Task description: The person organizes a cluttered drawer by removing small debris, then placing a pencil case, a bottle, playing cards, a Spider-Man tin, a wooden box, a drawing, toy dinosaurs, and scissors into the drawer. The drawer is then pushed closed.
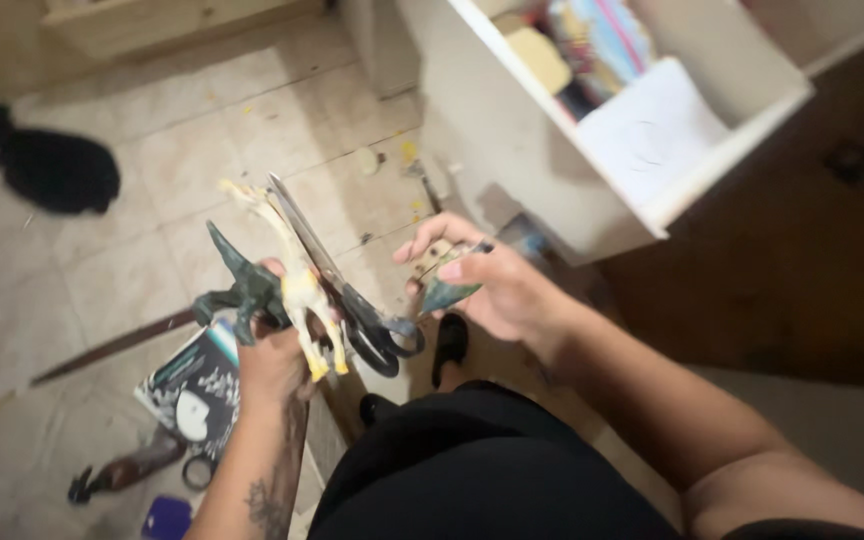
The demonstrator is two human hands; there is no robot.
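Black-clothed lap lowest in frame; above it, your left hand [274, 362] is clenched round scissors [337, 285], a yellow giraffe toy [297, 282] and a green dinosaur toy [244, 292], all gathered. Your right hand [500, 288] pinches a small green piece [444, 293], fingers half curled. Ungathered: a dark booklet [200, 390] with white shapes on the floor [102, 270]; a white sheet [649, 133] in the open drawer [512, 130].

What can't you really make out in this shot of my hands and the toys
Head view:
- Small object in right hand: mostly covered by fingers, blurred.
- Drawer contents: motion-blurred, cut by top edge.
- Left hand grip on toy dinosaurs and scissors: palm faces away.
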